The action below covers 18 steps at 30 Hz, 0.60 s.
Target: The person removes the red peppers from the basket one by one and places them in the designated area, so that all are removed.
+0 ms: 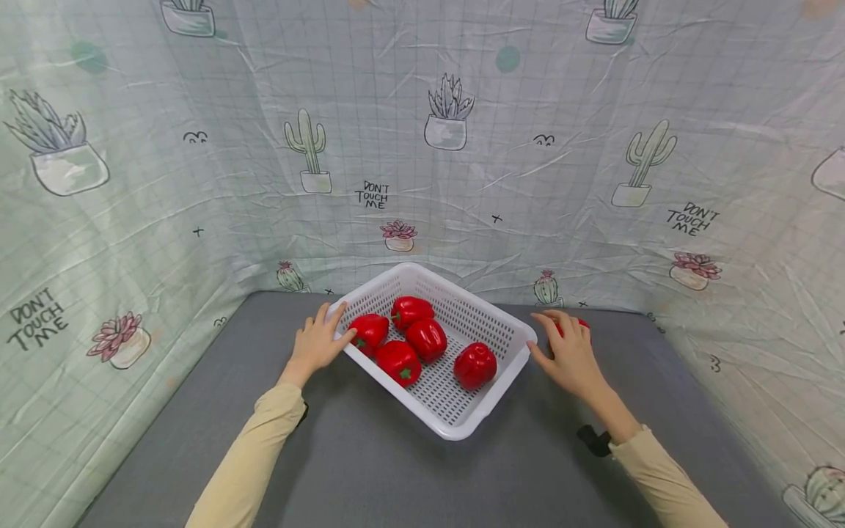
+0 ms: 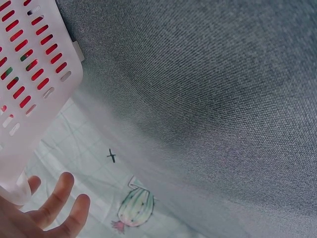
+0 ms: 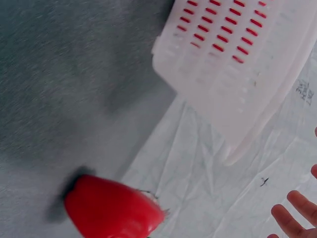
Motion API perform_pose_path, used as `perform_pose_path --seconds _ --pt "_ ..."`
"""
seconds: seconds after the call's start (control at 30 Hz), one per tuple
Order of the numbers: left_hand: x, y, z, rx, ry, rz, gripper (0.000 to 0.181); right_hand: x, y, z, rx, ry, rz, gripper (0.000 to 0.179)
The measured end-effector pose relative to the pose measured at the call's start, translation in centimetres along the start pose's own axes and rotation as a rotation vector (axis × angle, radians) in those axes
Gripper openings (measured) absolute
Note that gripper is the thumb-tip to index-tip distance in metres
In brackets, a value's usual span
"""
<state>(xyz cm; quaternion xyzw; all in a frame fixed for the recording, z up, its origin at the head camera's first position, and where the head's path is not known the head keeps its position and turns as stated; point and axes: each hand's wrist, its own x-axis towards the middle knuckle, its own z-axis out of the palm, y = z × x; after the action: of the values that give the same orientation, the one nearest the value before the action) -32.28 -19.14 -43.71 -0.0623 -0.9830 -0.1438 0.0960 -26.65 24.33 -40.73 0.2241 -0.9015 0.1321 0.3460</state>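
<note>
A white perforated plastic basket [image 1: 449,429] stands turned cornerwise on the grey table, with several red bell peppers [image 1: 425,339] inside. My left hand [image 1: 317,345] touches its left corner, thumb and forefinger over the rim; the other fingers [image 2: 77,215] extend loosely beside it. At the right corner is my right hand [image 1: 571,356], fingers spread, thumb tip close to the rim; whether it touches cannot be told. Another red bell pepper [image 3: 114,207] lies on the table outside the basket, partly hidden behind the right hand in the head view.
A grey cloth-covered table [image 1: 396,484] carries everything. Pale fabric curtains [image 1: 488,176] printed with potted cacti close off the back and both sides, and the basket's far corner stands near the back one. A dark strap [image 1: 594,440] shows at the right wrist.
</note>
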Motion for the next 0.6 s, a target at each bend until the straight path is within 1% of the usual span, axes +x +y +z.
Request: perform_pose_path --seconds 0.17,0.3,0.6 --pt "0.0 0.0 0.0 0.007 0.001 0.002 0.065 0.4 -1.1 0.1 0.022 -0.051 -0.016 0.052" --pt "0.0 0.0 0.0 0.008 -0.004 0.000 0.065 0.7 -2.0 0.3 0.041 -0.108 -0.028 0.055" --pt "0.0 0.0 0.0 0.005 -0.004 -0.007 0.065 1.5 -3.7 1.5 0.024 -0.281 0.015 0.064"
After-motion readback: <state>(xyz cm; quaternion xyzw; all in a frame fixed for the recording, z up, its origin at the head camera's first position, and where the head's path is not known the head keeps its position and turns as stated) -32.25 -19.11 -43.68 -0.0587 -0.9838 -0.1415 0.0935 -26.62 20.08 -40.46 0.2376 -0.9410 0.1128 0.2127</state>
